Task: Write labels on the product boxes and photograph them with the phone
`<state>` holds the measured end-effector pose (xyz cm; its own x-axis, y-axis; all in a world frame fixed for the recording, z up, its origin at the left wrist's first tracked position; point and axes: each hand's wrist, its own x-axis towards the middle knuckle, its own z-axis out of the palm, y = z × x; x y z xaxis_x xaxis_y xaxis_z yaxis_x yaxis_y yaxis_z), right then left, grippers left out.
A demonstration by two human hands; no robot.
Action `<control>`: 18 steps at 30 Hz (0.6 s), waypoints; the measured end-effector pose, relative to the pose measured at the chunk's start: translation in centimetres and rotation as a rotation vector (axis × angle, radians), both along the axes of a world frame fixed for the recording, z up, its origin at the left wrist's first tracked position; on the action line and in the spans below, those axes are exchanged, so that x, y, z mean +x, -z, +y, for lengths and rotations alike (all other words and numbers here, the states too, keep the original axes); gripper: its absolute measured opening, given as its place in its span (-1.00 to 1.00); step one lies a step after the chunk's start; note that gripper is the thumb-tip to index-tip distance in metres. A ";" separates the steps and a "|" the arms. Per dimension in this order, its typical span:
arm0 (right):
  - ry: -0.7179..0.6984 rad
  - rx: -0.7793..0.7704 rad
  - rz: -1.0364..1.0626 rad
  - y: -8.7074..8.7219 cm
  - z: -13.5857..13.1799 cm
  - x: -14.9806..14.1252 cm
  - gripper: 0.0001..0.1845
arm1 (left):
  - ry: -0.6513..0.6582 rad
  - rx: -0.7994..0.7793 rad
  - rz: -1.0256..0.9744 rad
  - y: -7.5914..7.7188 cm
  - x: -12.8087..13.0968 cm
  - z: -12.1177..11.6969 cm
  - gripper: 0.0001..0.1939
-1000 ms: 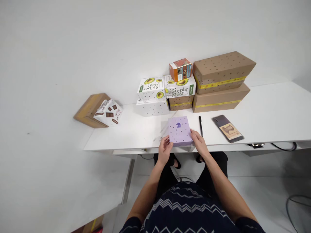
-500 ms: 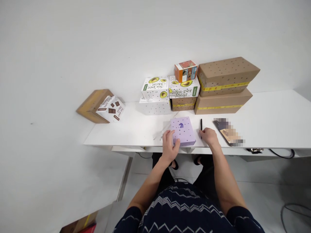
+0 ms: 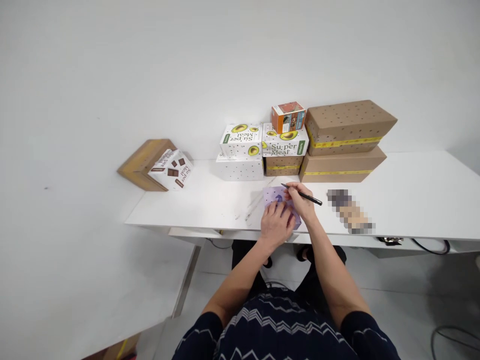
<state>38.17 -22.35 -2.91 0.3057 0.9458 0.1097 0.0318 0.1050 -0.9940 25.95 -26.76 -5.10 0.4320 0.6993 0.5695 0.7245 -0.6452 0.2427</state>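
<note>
A small purple box (image 3: 270,194) with dark dots lies flat near the front edge of the white desk. My left hand (image 3: 276,224) rests on top of it, fingers spread, covering much of the lid. Over the box's upper right side, my right hand (image 3: 302,201) is closed around a black pen (image 3: 310,198), whose tip points left above the lid. Whether the tip touches the box I cannot tell. Part of the dark printed figure on the lid shows between the hands.
Behind stand white avocado-print boxes (image 3: 242,141), a small orange box (image 3: 288,118) on top, and two stacked brown cartons (image 3: 348,125). A chocolate-print box (image 3: 172,170) leans by another carton (image 3: 144,162) at left. Right of my hands lies a blurred-out object (image 3: 350,212).
My right hand has picked the pen up from the desk and brought it left over the box. My left hand has shifted from the box's left edge onto its top.
</note>
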 end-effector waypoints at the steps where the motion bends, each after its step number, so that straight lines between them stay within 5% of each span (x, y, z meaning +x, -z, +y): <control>1: -0.003 -0.007 -0.028 0.2 0.2 -0.3 -0.74 | -0.001 0.005 0.004 0.0 -0.1 0.0 -0.68; 9: 0.168 -0.049 -0.315 0.4 -0.2 -0.9 -0.77 | -0.006 -0.021 -0.017 -0.2 0.1 0.0 -0.67; 18: 0.123 -0.065 -0.438 0.3 -0.1 -0.8 -0.74 | -0.006 -0.010 -0.039 0.3 0.0 0.0 -0.67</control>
